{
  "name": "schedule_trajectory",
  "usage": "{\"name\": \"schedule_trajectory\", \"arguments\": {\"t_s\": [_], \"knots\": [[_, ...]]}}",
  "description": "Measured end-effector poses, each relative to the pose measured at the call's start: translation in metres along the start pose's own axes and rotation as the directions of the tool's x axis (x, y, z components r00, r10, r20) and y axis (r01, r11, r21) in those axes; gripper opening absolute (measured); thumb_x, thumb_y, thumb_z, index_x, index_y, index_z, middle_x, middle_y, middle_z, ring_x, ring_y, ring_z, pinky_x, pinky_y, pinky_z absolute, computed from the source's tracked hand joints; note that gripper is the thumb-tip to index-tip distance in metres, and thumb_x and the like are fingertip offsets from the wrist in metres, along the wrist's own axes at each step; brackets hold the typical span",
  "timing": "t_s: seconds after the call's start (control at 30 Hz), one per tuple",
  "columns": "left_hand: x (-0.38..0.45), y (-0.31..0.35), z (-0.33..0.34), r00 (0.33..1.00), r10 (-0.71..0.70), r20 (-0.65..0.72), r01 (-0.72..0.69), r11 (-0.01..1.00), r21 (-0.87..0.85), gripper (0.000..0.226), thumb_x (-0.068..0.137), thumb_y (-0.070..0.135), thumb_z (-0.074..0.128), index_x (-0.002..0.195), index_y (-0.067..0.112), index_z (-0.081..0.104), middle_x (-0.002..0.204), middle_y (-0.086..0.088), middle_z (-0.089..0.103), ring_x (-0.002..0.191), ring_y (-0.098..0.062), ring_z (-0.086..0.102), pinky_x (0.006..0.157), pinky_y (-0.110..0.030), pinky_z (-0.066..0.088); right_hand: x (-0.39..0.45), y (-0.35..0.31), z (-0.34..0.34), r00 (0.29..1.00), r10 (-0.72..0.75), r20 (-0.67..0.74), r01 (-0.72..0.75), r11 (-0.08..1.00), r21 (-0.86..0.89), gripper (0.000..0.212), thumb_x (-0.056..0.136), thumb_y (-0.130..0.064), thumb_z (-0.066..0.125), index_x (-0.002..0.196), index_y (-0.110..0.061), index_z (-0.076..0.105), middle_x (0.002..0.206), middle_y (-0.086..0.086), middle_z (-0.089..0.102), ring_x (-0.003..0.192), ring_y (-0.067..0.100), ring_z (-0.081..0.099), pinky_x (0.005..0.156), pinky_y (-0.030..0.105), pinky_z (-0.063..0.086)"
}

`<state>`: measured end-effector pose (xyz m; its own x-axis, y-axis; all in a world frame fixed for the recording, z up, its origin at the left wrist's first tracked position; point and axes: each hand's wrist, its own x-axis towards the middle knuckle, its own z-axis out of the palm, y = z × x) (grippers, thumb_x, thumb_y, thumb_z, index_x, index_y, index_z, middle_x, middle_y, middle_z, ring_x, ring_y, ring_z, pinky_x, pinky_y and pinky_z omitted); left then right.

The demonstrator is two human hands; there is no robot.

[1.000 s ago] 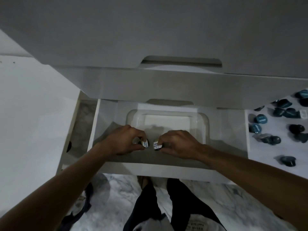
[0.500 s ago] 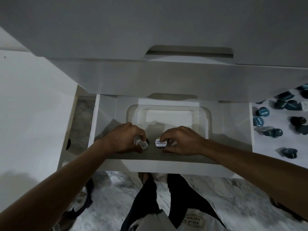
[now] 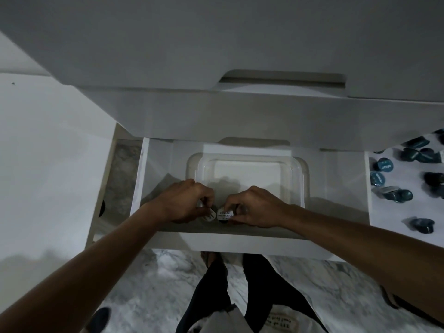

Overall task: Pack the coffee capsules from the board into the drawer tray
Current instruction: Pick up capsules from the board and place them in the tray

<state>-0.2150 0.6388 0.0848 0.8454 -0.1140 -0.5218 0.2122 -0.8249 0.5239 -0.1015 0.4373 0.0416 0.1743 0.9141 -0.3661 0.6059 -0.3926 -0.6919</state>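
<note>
each hand [image 3: 185, 203] [image 3: 254, 205] pinches a white-lidded dark capsule [image 3: 208, 216] [image 3: 225, 213] at the clear plastic tray's [image 3: 303, 179] near edge inside the white drawer [image 3: 153, 179], teal capsules [image 3: 398, 195] on the right board [image 3: 394, 212].

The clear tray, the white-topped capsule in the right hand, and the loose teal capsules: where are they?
Clear tray [image 3: 304, 169]: head view, right rim.
White-topped capsule [image 3: 225, 213]: head view, printed lid.
Teal capsules [image 3: 384, 164]: head view, lid of one on the board.
</note>
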Motion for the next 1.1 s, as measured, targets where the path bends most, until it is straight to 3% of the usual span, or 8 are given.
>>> {"name": "schedule_trajectory", "arguments": {"t_s": [0.13, 0.23, 0.37, 0.5, 0.73, 0.87, 1.0, 1.1], "knots": [[-0.004, 0.002, -0.002, 0.998, 0.004, -0.058, -0.002, 1.000, 0.029, 0.014, 0.083, 0.039, 0.072, 0.086, 0.029, 0.062, 0.067, 0.018, 0.057, 0.062, 0.002, 0.055, 0.065, -0.028, 0.050, -0.003, -0.004, -0.007, 0.999, 0.042, -0.032, -0.040, 0.998, 0.041, 0.026, 0.076, -0.046, 0.075, 0.092, -0.035, 0.057, 0.087, -0.011, 0.070, 0.075, 0.001, 0.064, 0.068, 0.035, 0.055], [-0.012, 0.008, -0.009, 0.986, 0.000, -0.169, 0.003, 1.000, 0.016, 0.022, 0.078, 0.045, 0.074, 0.092, 0.031, 0.065, 0.086, 0.014, 0.069, 0.067, -0.002, 0.061, 0.069, -0.032, 0.054, -0.018, -0.014, -0.024, 0.971, 0.120, -0.206, -0.081, 0.978, 0.192, 0.034, 0.072, -0.049, 0.079, 0.092, -0.032, 0.058, 0.095, -0.012, 0.068, 0.077, 0.001, 0.066, 0.071, 0.032, 0.056], [-0.021, 0.030, -0.025, 0.962, 0.026, -0.271, -0.045, 0.997, -0.064, 0.035, 0.080, 0.045, 0.074, 0.110, 0.031, 0.065, 0.110, 0.019, 0.068, 0.067, 0.003, 0.067, 0.071, -0.025, 0.056, -0.051, -0.038, -0.046, 0.814, 0.299, -0.498, -0.073, 0.903, 0.423, 0.043, 0.072, -0.034, 0.085, 0.107, -0.023, 0.065, 0.104, -0.010, 0.069, 0.080, 0.004, 0.069, 0.066, 0.014, 0.051], [-0.013, 0.070, -0.044, 0.916, 0.068, -0.395, -0.112, 0.990, -0.090, 0.039, 0.079, 0.046, 0.074, 0.113, 0.031, 0.065, 0.106, 0.018, 0.069, 0.079, 0.005, 0.067, 0.075, -0.019, 0.053, -0.090, -0.058, -0.054, 0.624, 0.430, -0.653, 0.004, 0.833, 0.553, 0.043, 0.074, -0.029, 0.084, 0.111, -0.021, 0.066, 0.102, -0.003, 0.070, 0.081, 0.007, 0.069, 0.071, 0.016, 0.053], [0.010, 0.191, -0.039, 0.853, 0.212, -0.478, -0.291, 0.952, -0.098, 0.036, 0.075, 0.048, 0.072, 0.108, 0.034, 0.066, 0.099, 0.018, 0.070, 0.076, 0.005, 0.067, 0.079, -0.029, 0.057, -0.187, -0.047, -0.068, 0.386, 0.507, -0.770, 0.065, 0.818, 0.571, 0.044, 0.077, -0.030, 0.081, 0.116, -0.020, 0.065, 0.100, -0.005, 0.072, 0.085, 0.008, 0.069, 0.081, 0.024, 0.056], [0.030, 0.274, -0.017, 0.825, 0.279, -0.491, -0.352, 0.934, -0.061, 0.037, 0.079, 0.037, 0.077, 0.113, 0.026, 0.067, 0.101, 0.013, 0.070, 0.077, 0.000, 0.067, 0.076, -0.028, 0.058, -0.270, -0.014, -0.080, 0.312, 0.513, -0.799, 0.027, 0.836, 0.548, 0.042, 0.083, -0.032, 0.076, 0.121, -0.020, 0.063, 0.103, -0.007, 0.071, 0.088, 0.003, 0.069, 0.078, 0.023, 0.057], [0.059, 0.350, 0.022, 0.823, 0.239, -0.516, -0.340, 0.934, -0.108, 0.034, 0.079, 0.038, 0.076, 0.111, 0.029, 0.067, 0.096, 0.013, 0.069, 0.077, 0.000, 0.067, 0.076, -0.032, 0.059, -0.356, 0.036, -0.088, 0.232, 0.542, -0.808, -0.054, 0.836, 0.546, 0.040, 0.086, -0.032, 0.073, 0.124, -0.023, 0.062, 0.105, -0.007, 0.071, 0.084, -0.002, 0.067, 0.075, 0.018, 0.055], [0.085, 0.389, 0.060, 0.838, 0.150, -0.524, -0.274, 0.947, -0.167, 0.034, 0.079, 0.041, 0.075, 0.110, 0.030, 0.067, 0.095, 0.014, 0.068, 0.078, -0.001, 0.066, 0.077, -0.034, 0.059, -0.411, 0.076, -0.091, 0.193, 0.563, -0.804, -0.143, 0.826, 0.544, 0.040, 0.089, -0.032, 0.069, 0.127, -0.023, 0.060, 0.106, -0.007, 0.069, 0.083, -0.007, 0.063, 0.068, 0.007, 0.049]]}}
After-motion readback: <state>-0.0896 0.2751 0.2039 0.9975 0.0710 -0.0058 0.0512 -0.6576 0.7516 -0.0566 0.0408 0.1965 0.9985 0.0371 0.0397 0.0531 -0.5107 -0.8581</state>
